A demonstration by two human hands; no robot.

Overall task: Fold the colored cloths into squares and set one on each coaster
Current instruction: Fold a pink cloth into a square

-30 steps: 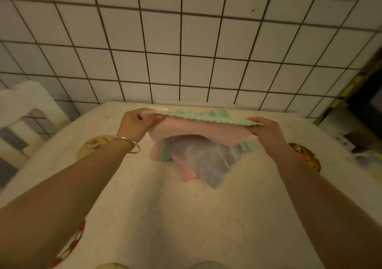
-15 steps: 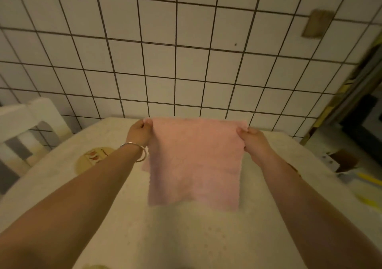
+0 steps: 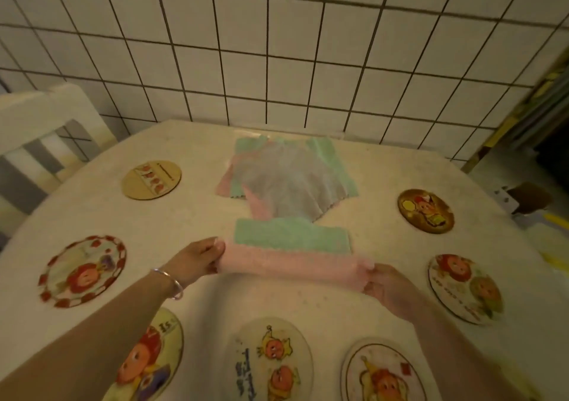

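The soft pink and mint-green cloth [image 3: 292, 254] lay stretched flat on the middle of the pale speckled desk [image 3: 197, 216], its near pink edge turned up over the green face in a long band, so the first fold looked under way. The left hand [image 3: 197, 262] pinched the band's left end with curled fingers [image 3: 215, 246]; the right hand [image 3: 385, 283] gripped the right end, though blur hid how its fingers lay. Just beyond, touching or nearly so, sat the loose pile of grey, green and pink cloths [image 3: 286, 179], still unfolded.

Seven round printed coasters ringed the work, all bare: a tan one [image 3: 151, 179] at far left, a dark one [image 3: 425, 211] at far right, a red-bordered one [image 3: 83, 271] to the left, and others along the near edge.

The risk, as I judged it, was a crooked fold: if one hand carried its end farther than the other, the edges would not meet and the square would come out skewed. The limp fabric could also sag or slip from so shallow a pinch, and a forward sweep might drag the pile behind it.
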